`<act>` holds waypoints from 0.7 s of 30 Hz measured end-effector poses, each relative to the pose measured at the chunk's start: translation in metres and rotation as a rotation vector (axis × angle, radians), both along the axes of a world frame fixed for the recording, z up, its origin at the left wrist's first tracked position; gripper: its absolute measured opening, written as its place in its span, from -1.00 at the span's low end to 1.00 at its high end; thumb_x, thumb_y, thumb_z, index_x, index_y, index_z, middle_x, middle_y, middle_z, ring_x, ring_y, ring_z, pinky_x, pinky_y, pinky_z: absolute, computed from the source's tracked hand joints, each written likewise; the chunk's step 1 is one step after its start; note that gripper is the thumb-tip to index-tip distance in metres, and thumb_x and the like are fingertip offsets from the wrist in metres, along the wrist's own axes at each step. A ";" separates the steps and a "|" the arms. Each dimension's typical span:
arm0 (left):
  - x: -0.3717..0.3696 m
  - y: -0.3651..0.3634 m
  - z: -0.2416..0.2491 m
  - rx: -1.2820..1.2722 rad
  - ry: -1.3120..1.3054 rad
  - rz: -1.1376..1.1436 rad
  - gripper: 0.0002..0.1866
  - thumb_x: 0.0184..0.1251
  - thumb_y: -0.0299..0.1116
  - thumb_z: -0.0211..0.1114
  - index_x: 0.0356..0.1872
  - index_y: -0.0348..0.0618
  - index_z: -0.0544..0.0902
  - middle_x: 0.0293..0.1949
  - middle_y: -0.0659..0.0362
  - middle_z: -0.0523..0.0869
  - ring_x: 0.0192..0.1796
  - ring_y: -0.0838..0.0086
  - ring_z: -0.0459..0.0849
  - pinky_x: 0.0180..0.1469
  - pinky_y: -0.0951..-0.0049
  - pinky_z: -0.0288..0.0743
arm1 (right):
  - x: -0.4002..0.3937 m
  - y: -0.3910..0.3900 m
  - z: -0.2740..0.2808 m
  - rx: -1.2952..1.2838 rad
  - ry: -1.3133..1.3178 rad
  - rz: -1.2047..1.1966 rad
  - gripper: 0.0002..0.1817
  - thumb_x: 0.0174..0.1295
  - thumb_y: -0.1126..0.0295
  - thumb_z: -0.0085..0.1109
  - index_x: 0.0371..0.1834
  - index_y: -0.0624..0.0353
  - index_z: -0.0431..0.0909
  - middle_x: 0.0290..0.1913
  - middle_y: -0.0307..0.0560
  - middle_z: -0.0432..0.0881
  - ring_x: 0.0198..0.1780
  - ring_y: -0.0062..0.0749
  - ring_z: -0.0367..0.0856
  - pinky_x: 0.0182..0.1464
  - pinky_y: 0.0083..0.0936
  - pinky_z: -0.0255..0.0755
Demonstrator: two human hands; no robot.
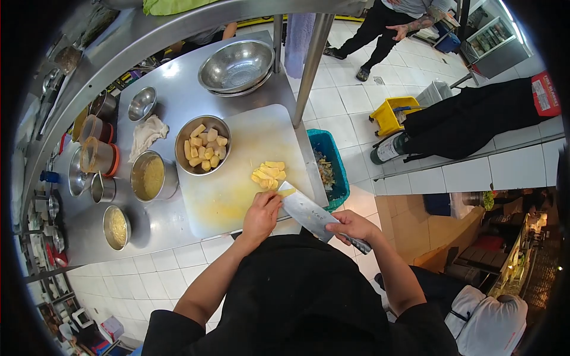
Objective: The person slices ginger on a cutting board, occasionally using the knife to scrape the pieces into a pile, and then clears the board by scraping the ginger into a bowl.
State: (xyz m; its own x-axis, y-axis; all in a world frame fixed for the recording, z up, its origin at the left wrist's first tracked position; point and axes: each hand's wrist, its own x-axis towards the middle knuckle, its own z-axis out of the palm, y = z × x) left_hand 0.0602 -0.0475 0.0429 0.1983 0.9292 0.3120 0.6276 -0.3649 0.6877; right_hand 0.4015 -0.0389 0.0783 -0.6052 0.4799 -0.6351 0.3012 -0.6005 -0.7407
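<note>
My right hand (350,227) is wrapped round the handle of a broad cleaver (304,207), whose blade slants up to the left over the near edge of the white cutting board (261,130). The fingers of my left hand (261,216) are closed at the blade's tip, on a yellow slice (287,192) of what looks like peeled ginger. Just beyond the blade lies a small pile of yellow slices (269,174). A steel bowl (180,155) of peeled, pale yellow chunks (205,148) sits at the board's left side.
A steel pot (170,178) and a small bowl (107,228) hold yellowish contents on the left. Nested steel bowls (205,74) and a white cloth (148,133) lie farther back. A teal bin (341,178) with scraps stands right of the table. Another person (386,35) stands beyond.
</note>
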 end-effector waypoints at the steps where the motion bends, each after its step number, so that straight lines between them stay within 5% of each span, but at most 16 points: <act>1: -0.001 -0.001 -0.002 0.000 0.002 0.002 -0.73 0.45 -0.55 0.50 0.12 -0.26 0.83 0.10 0.02 0.80 0.12 0.01 0.76 0.19 0.09 0.72 | -0.002 0.002 0.002 -0.007 0.012 0.035 -0.64 0.75 0.19 0.30 0.29 0.27 0.72 -0.57 -0.29 0.58 -0.63 -0.61 0.51 -0.53 -0.52 0.44; 21: -0.063 0.092 -0.006 0.043 0.209 -0.212 -0.73 0.35 -0.61 0.42 0.04 -0.27 0.86 0.13 0.05 0.88 0.23 0.07 0.78 0.30 0.16 0.74 | -0.010 -0.001 0.027 0.001 0.024 -0.150 -0.66 0.75 0.20 0.28 0.25 0.29 0.71 -0.49 -0.27 0.61 -0.61 -0.64 0.53 -0.55 -0.55 0.47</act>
